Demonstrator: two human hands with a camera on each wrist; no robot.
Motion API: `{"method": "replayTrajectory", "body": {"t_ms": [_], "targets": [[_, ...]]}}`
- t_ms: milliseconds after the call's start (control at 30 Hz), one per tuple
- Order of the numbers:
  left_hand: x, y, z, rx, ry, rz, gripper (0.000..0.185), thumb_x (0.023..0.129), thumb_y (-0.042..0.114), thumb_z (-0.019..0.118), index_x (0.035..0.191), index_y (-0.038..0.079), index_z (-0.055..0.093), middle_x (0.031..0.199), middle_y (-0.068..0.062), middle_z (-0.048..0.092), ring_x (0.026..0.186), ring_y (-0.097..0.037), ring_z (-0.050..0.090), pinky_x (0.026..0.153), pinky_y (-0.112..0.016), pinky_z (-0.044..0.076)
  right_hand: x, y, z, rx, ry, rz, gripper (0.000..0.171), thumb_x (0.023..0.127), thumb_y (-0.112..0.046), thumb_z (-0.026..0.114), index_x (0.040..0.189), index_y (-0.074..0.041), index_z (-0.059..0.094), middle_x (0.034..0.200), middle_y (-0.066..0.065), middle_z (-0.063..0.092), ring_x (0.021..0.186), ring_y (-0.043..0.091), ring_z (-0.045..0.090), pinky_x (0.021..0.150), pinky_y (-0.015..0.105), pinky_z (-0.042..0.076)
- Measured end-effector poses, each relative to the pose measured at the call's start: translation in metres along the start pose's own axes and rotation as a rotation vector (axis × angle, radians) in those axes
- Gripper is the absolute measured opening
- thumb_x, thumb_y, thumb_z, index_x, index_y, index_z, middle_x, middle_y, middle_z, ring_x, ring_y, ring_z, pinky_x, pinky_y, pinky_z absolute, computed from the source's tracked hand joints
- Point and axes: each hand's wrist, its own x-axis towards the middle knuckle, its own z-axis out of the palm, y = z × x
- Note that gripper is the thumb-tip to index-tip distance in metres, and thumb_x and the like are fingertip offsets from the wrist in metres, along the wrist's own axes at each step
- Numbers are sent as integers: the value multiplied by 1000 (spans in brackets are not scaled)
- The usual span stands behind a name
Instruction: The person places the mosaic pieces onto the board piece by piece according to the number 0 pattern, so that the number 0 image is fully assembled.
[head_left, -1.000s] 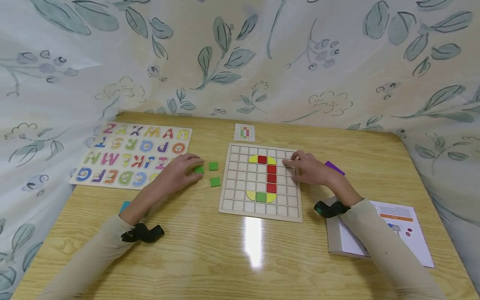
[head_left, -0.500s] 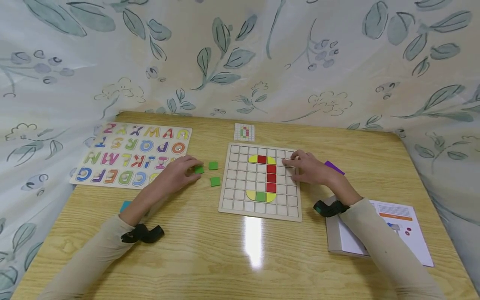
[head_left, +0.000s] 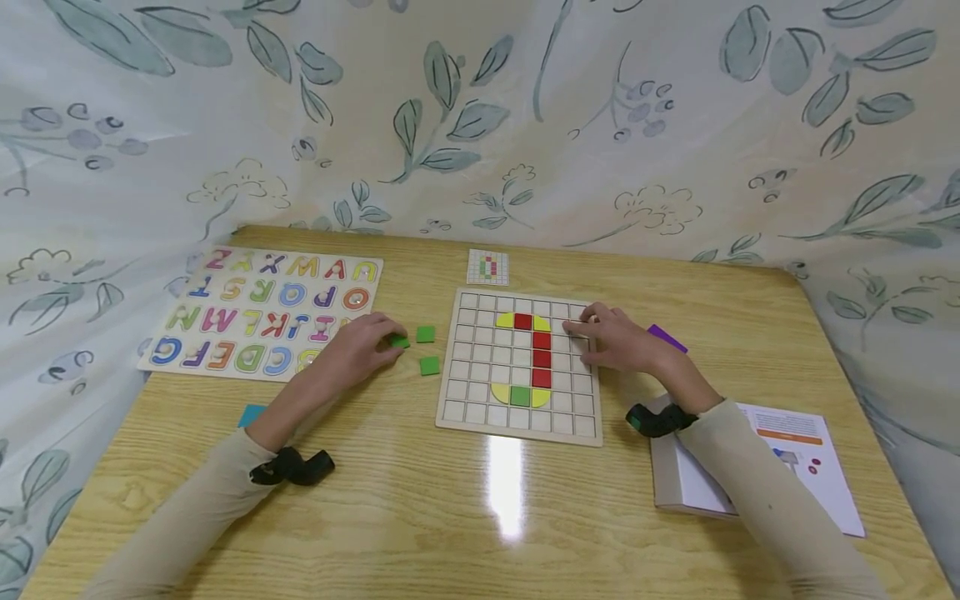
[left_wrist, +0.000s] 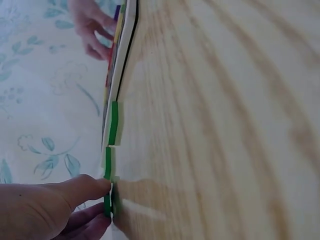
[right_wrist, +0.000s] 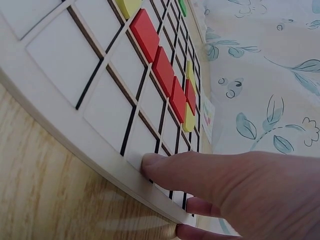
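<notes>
Head view: almost nothing has changed over the last second — the left hand (head_left: pixel 358 346) rests in the same place on the counter (head_left: pixel 480 508), fingertips pinching the nearest green tile (head_left: pixel 400 341), while two further green tiles (head_left: pixel 425 334) and (head_left: pixel 430 365) lie loose just beside it, between the hand and the grid board (head_left: pixel 517 417). The right hand (head_left: pixel 615 337) is likewise unmoved, fingers fairly straight and pressed flat on the board's right-hand cells. On the board: a red column (head_left: pixel 542 358) with yellow rounded pieces at top and bottom and one green square (head_left: pixel 521 395) in the lower row; no piece has been added or removed. The only shift is a slight drift of the camera. Judgement: the pinched tile has not yet lifted, so the pick-up is at its very start and the board is merely being steadied. Also present: alphabet puzzle (head_left: pixel 262 308), small pattern card (head_left: pixel 488 267), purple piece (head_left: pixel 666 337), booklet (head_left: pixel 787 467), blue piece (head_left: pixel 252 414). Left wrist view: thumb and finger of the left hand (left_wrist: pixel 55 210) close on the edge of the green tile (left_wrist: pixel 107 202), which lies flat on the counter; another green tile (left_wrist: pixel 114 122) beyond. Right wrist view: right hand (right_wrist: pixel 240 185) with a fingertip (right_wrist: pixel 150 162) pressing a bare cell near the board's edge — red squares (right_wrist: pixel 160 65) further in.
</notes>
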Motion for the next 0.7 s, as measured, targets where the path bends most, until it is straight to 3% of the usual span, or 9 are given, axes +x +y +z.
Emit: {"method": "replayTrajectory", "body": {"t_ms": [233, 467, 567, 700], "targets": [[12, 13, 7, -42, 23, 51, 15, 87, 15, 72, 100, 7, 72, 101, -6, 69, 94, -19, 64, 83, -36, 54, 0, 0, 1, -3, 5, 5, 59, 88, -15, 70, 142, -10, 48, 129, 21, 47, 108, 33, 43, 81, 38, 46], [54, 56, 30, -6, 9, 286, 11, 87, 14, 72, 96, 9, 72, 102, -4, 69, 97, -18, 64, 82, -31, 56, -2, -2, -1, 11, -4, 12, 59, 88, -14, 70, 143, -9, 47, 130, 22, 46, 111, 35, 42, 83, 41, 46], [74, 70, 40, 36, -43, 342, 10, 89, 14, 68, 97, 9, 72, 105, -3, 70, 98, -18, 63, 82, -29, 55, -2, -2, -2, 22, -3, 8, 59, 88, -13, 70, 143, -8, 47, 130, 23, 46, 112, 36, 41, 84, 42, 45], [90, 78, 49, 79, -145, 317, 14, 92, 17, 65, 102, 10, 72, 108, -2, 70, 99, -17, 60, 84, -27, 53, -2, -3, -1, 31, -1, -4, 59, 88, -13, 69, 142, -7, 48, 130, 23, 46, 112, 37, 41, 84, 42, 44]]}}
